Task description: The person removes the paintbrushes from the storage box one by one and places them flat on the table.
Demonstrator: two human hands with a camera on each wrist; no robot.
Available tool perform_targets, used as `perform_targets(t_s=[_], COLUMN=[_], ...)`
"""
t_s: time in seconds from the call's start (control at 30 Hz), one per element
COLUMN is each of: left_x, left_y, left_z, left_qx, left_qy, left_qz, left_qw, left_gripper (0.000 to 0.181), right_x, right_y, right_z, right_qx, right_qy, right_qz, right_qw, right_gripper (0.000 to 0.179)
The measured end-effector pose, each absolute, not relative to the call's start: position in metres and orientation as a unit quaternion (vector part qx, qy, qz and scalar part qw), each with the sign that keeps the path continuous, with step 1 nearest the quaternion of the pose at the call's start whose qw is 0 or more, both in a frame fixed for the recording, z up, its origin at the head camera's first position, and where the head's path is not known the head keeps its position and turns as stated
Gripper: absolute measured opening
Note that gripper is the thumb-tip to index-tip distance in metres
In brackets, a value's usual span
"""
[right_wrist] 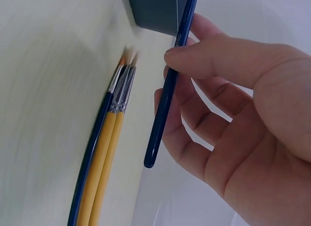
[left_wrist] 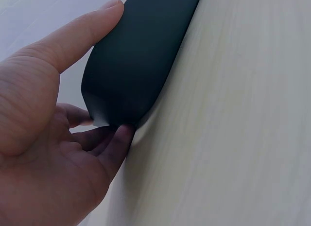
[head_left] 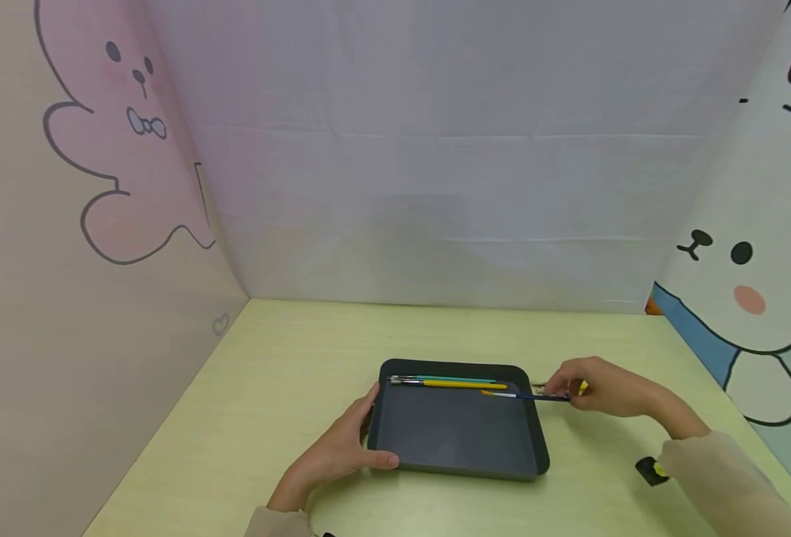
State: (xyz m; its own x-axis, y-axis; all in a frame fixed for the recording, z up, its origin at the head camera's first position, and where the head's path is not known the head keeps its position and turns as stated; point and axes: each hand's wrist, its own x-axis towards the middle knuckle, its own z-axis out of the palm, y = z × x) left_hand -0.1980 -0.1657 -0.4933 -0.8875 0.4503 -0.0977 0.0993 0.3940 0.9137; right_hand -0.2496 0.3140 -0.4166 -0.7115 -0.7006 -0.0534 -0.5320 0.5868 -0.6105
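Observation:
A dark grey rectangular tray lies on the table. At its front left corner my left hand holds it, thumb along the front rim and fingers against the left side. Inside, near the back, are a yellow paintbrush and a teal one. My right hand pinches a dark blue paintbrush between thumb and fingers, its orange-tipped bristles over the tray's right part. Beside that hand, a blue-handled brush and two yellow-handled brushes lie together on the table, mostly hidden in the head view.
The pale wood-grain table extends around the tray. White sheeting stands behind it, with cartoon-printed panels on the left and right. A small black object with a yellow spot shows by my right sleeve.

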Motion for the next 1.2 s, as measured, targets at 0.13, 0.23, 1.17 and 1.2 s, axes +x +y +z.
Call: perform_targets(t_s=[0.13,0.23,1.17,1.2], left_x=[-0.197,-0.197,-0.200,-0.200], left_y=[-0.166,-0.166,-0.167,-0.167], left_z=[-0.493,-0.493,-0.492,-0.492], left_qx=[0.168,0.167,0.167,0.167], left_qy=[0.817,0.816,0.819,0.819], left_qz=[0.526,0.527,0.522,0.521], left_qw=[0.168,0.168,0.171,0.171], left_gripper=[0.131,0.131,0.131,0.131], right_x=[-0.246,-0.244,-0.236,-0.236], right_y=[0.321,0.327,0.364,0.364], right_z=[-0.418,-0.420,-0.433,-0.433], right_qx=[-0.358,-0.361,-0.341,-0.340], right_qy=[0.875,0.875,0.887,0.887], right_qz=[-0.293,-0.293,-0.287,-0.288], right_qw=[0.142,0.138,0.119,0.119], right_gripper=[0.032,0.032,0.033,0.033])
